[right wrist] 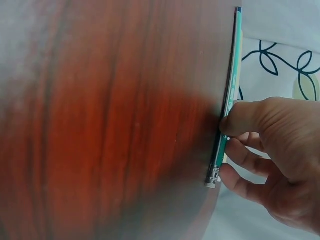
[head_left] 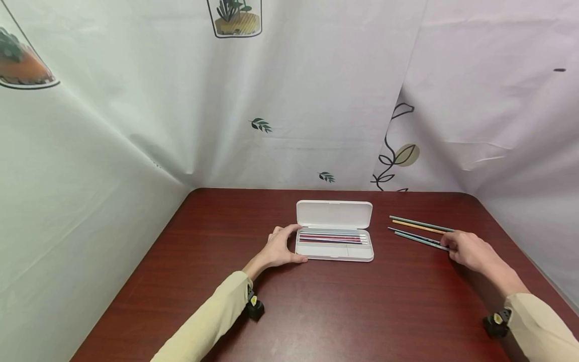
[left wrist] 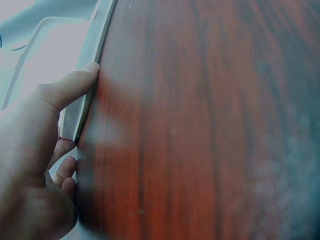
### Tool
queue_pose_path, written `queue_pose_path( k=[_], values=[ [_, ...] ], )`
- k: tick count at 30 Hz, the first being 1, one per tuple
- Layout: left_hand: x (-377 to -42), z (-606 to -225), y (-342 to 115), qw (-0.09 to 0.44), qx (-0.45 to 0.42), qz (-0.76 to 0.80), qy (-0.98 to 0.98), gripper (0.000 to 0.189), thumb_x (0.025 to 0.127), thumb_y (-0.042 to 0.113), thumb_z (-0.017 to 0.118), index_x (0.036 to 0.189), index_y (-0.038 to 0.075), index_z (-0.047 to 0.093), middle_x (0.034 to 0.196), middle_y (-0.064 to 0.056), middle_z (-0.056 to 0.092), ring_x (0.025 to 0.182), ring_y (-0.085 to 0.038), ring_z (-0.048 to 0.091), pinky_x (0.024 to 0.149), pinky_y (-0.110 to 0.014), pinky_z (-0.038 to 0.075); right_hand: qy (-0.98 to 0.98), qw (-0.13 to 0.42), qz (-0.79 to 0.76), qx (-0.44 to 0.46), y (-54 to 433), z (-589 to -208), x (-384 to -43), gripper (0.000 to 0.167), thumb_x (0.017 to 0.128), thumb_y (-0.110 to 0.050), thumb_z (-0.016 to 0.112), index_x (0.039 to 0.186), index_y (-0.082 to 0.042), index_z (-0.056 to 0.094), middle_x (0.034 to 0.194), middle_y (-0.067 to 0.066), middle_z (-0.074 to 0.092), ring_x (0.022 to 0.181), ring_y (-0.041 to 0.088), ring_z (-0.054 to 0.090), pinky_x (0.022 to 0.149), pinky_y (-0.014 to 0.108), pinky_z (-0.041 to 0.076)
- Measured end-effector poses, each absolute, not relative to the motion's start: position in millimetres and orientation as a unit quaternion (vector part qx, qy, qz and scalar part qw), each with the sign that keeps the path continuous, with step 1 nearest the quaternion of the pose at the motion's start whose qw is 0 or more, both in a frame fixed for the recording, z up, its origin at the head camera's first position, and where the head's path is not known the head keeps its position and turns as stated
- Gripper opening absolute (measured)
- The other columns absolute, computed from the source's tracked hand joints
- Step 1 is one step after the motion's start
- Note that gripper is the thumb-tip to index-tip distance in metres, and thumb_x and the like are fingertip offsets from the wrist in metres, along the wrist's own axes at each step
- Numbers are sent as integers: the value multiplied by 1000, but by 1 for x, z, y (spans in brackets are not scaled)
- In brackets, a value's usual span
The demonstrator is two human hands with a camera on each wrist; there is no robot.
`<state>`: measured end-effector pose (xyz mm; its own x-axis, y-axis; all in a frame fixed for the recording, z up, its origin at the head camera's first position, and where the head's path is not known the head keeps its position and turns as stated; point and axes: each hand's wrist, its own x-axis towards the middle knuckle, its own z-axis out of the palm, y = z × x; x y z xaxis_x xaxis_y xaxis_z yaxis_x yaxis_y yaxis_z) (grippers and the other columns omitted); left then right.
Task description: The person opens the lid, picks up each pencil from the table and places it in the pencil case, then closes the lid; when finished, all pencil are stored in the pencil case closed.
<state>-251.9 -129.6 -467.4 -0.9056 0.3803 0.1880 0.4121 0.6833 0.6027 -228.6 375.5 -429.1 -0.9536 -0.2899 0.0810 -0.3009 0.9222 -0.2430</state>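
Note:
An open white pencil case [head_left: 323, 251] lies on the table, its lid [head_left: 333, 213] tipped back. Several pencils [head_left: 332, 236], grey, red and dark, lie in its rear compartment. My left hand [head_left: 279, 247] grips the case's left end, thumb along the front edge and fingers at the back. To the right, my right hand [head_left: 472, 251] pinches a green pencil [right wrist: 232, 75] close to its eraser end, between thumb and fingers. Beside it on the table lie a dark pencil [head_left: 411, 235], a yellow pencil [head_left: 418, 227] and another green pencil [head_left: 420, 222], their right ends near my fingers.
The dark red wooden table [head_left: 344, 311] has rounded back corners. White printed cloth [head_left: 294, 100] hangs along its back and both sides. Each wrist carries a small black camera [head_left: 255, 307].

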Motion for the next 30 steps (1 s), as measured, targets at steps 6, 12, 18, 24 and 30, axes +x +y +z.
queue_pose_path(
  k=[6, 12, 18, 24, 30],
  values=[
    [-253, -468, -129, 23, -216, -335, -917, 90, 65, 35, 93, 142, 13, 53, 125, -7, 61, 112, -26, 45, 94, -45, 32, -980, 17, 126, 153, 375, -429, -229, 20, 76, 7, 68, 90, -6, 65, 77, 0, 53, 69, 21, 49, 57, 43, 42],
    [-252, -467, -130, 24, -216, -337, -916, 90, 65, 36, 93, 142, 13, 53, 125, -6, 61, 111, -26, 46, 93, -45, 33, -979, 17, 131, 156, 374, -428, -228, 20, 76, 6, 68, 91, -7, 66, 77, -1, 54, 68, 19, 49, 56, 42, 41],
    [-251, -466, -129, 23, -215, -337, -916, 90, 65, 36, 93, 142, 13, 53, 121, -7, 61, 110, -25, 46, 92, -44, 32, -976, 27, 134, 170, 370, -425, -225, 21, 76, 5, 70, 92, -7, 67, 78, -2, 56, 70, 18, 51, 57, 42, 42],
    [-251, -466, -130, 25, -218, -337, -916, 90, 65, 36, 93, 142, 12, 53, 121, -7, 61, 110, -25, 46, 92, -45, 32, -972, 43, 134, 186, 362, -421, -223, 21, 75, 4, 72, 93, -8, 67, 78, -3, 55, 69, 16, 49, 56, 40, 40],
    [-250, -466, -130, 22, -215, -338, -916, 90, 64, 36, 93, 141, 13, 54, 121, -7, 61, 110, -25, 46, 93, -45, 32, -967, 56, 140, 206, 352, -416, -220, 23, 75, 4, 73, 94, -8, 69, 81, -4, 58, 71, 15, 52, 57, 39, 42]
  ],
)
